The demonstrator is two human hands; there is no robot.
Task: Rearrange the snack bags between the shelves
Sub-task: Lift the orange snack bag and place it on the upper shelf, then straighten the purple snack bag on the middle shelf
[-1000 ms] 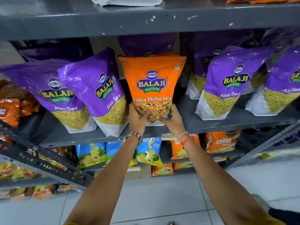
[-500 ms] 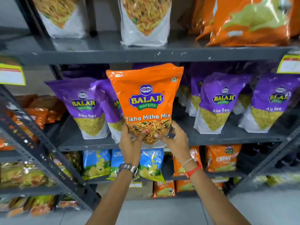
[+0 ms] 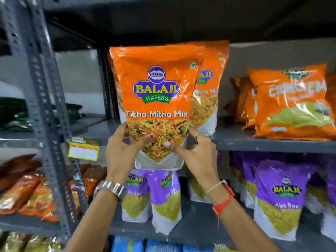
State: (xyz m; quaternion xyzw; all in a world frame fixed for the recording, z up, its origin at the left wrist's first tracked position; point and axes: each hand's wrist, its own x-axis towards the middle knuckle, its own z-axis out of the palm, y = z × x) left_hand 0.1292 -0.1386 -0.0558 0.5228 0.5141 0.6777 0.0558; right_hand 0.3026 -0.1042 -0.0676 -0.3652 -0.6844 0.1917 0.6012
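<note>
An orange Tikha Mitha Mix bag [image 3: 156, 88] is held upright in front of the upper shelf [image 3: 254, 144]. My left hand [image 3: 121, 155] grips its lower left corner and my right hand [image 3: 196, 153] grips its lower right corner, thumbs pressed on the front. Its white base hangs just below the shelf's front edge. Behind it on that shelf stands a second orange Tikha Mitha Mix bag [image 3: 209, 91], partly hidden. On the shelf below stand purple Aloo Sev bags [image 3: 165, 195] and another purple Aloo Sev bag [image 3: 281, 197] further right.
Orange Crunchem bags [image 3: 291, 104] lie on the upper shelf at right. A perforated grey upright [image 3: 41, 99] stands at left, with a yellow price tag [image 3: 83, 151] beside it. Orange packets [image 3: 27, 193] fill the left rack. Blue bags [image 3: 145, 245] show at the bottom.
Both hands have lifted the orange bag from the purple-bag shelf up to the shelf above, and my view has tilted upward with it.
</note>
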